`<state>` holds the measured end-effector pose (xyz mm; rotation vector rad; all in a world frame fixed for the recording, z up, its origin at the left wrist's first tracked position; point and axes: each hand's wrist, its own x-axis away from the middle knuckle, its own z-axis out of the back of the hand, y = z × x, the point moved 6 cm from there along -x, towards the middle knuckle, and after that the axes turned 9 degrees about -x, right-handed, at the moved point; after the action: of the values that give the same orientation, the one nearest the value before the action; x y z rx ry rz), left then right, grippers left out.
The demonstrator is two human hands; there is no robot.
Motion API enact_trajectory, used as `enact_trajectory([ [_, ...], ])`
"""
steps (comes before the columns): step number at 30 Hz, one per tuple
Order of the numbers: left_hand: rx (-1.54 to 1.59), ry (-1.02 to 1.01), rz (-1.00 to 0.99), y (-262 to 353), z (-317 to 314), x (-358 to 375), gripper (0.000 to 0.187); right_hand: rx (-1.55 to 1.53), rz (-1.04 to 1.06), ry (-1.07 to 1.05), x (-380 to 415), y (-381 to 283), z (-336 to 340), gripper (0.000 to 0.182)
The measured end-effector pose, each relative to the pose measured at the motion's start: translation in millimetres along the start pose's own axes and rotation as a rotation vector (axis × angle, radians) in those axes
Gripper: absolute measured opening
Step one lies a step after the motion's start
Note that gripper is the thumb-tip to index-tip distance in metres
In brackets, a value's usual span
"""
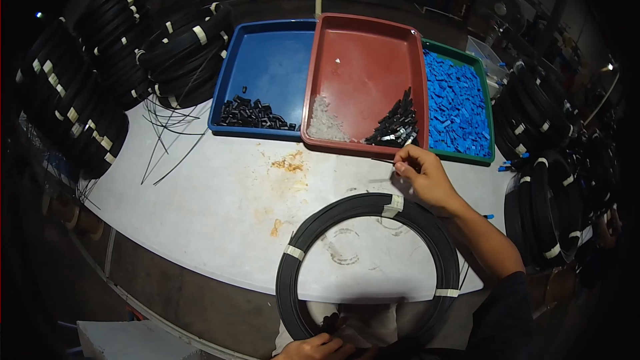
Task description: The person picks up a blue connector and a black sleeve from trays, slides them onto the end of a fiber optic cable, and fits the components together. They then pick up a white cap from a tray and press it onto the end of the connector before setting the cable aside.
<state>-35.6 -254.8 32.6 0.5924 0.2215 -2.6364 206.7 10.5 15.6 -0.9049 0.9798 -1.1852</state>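
A coil of black cable (447,253), bound with white tape bands, rests partly on the table and overhangs its front edge towards my body. My left hand (313,348) is at the bottom of the view by the coil's lower rim, fingers curled around a clump of small black parts (330,323). Over the table, just in front of the red tray (360,60), my right hand (427,177) has thumb and fingers pinched together. What sits in that pinch is too small to make out; a thin dark line shows beside the fingertips.
The red tray holds clear pieces (327,121) and black slim parts (398,120). A blue tray (267,40) has black caps (253,113); a green tray (492,140) is full of blue pieces (457,103). Cable coils are stacked left (73,107) and right (553,207).
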Motion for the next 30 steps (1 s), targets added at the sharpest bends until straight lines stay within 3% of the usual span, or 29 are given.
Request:
enact_trajectory([
  [5, 0.015, -0.101, -0.044, 16.3, -19.5, 3.8, 0.05, -0.182, -0.024, -0.157, -23.8, 0.3, -40.9, 0.01],
  [8, 0.135, -0.189, -0.156, 29.5, -33.6, 4.4, 0.053, -0.084, 0.034, -0.237, -29.6, -12.8, -53.9, 0.008],
  [9, 0.458, -0.174, -0.02, 32.6, -42.6, 8.5, 0.055, -0.133, 0.058, -0.257, -33.0, -12.4, -56.2, 0.007],
  [16, 0.693, 0.078, -0.195, -115.2, 46.5, -39.3, 0.061, -0.224, -0.043, -0.258, -40.9, -27.0, -76.1, 0.007],
  [17, 0.897, -0.08, 0.158, -144.9, 6.5, -10.9, 0.037, -0.175, 0.081, -0.235, -42.8, -20.8, -81.1, 0.009],
  [18, 0.566, 0.094, 0.207, -194.5, 35.5, -35.2, 0.034, -0.111, 0.132, -0.232, -41.2, -28.4, -84.4, 0.011],
  [19, 0.184, 0.208, 0.039, -222.6, 48.9, -45.3, 0.029, -0.066, 0.108, -0.274, -38.2, -40.7, -87.3, 0.012],
  [20, 0.01, 0.284, 0.109, -256.9, 49.8, -51.8, 0.027, -0.02, 0.083, -0.314, -36.4, -47.9, -89.3, 0.013],
  [21, -0.051, 0.228, 0.201, -295.6, 37.1, -46.4, 0.03, 0.043, 0.268, -0.319, -35.7, -48.9, -90.4, 0.013],
  [25, -0.133, 0.001, 0.549, -416.4, -1.9, -32.4, 0.026, 0.162, 0.4, -0.359, -29.9, -51.6, -93.3, 0.014],
  [30, -0.166, -0.162, 0.573, -476.5, -41.0, -33.7, 0.033, 0.176, 0.474, -0.285, -26.5, -59.0, -93.1, 0.012],
])
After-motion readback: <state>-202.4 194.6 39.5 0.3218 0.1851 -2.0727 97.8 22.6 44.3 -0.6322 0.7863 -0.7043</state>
